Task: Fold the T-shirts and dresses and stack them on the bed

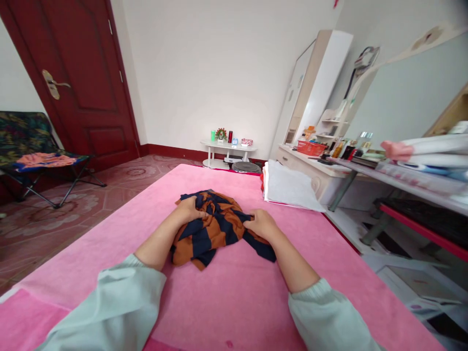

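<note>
A crumpled garment (215, 226) with navy and orange stripes lies bunched in the middle of a pink bed cover (234, 292). My left hand (190, 209) grips its upper left part, fingers curled into the cloth. On the right side of the bundle, my right hand (260, 224) pinches the fabric with closed fingers. Both my forearms reach forward out of pale green sleeves.
Folded white cloth (288, 187) lies at the bed's far right edge. A cluttered white desk (314, 163) and shelf stand on the right. A small white table (228, 148) is by the far wall. A folding chair (32, 156) and a red door (87, 78) are on the left.
</note>
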`<state>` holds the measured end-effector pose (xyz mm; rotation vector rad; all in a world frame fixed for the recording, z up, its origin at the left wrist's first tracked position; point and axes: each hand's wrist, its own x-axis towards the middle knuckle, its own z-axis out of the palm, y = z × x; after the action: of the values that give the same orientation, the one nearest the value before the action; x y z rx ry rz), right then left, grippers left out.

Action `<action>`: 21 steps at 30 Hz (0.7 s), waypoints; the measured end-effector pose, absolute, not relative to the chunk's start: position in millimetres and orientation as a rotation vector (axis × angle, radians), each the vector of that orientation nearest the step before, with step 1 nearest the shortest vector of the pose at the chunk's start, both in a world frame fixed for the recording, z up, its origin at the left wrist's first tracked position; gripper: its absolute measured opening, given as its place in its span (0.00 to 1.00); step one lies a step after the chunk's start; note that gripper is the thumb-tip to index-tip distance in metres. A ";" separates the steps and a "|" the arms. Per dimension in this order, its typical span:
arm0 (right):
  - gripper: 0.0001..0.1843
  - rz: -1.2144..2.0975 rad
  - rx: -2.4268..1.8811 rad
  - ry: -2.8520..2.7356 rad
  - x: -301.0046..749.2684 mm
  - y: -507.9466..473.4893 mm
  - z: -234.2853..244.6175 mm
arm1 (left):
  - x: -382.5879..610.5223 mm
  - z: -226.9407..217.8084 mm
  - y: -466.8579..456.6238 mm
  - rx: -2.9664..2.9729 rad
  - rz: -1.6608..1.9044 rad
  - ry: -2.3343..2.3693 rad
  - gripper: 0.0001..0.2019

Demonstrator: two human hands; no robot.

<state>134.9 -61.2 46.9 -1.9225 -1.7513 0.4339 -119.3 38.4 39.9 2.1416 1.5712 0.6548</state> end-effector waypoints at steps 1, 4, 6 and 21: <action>0.10 0.487 -1.833 -1.647 134.5 -61.2 51.1 | -120.1 45.4 36.4 2.074 0.688 1.494 0.23; 0.15 0.644 -1.445 -1.292 138.1 -63.3 73.4 | -127.1 74.5 25.1 1.751 0.882 1.165 0.17; 0.19 0.567 -1.198 -1.102 140.5 -67.5 94.1 | -131.4 102.0 13.6 1.594 1.059 0.888 0.16; 0.15 -0.168 -0.693 -0.954 143.1 -58.1 193.4 | -112.4 214.2 -20.2 1.507 2.276 0.412 0.15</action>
<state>143.1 -58.1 193.4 -0.6925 -0.9538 -0.1675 -112.4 -20.2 214.2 1.5070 0.4116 2.2762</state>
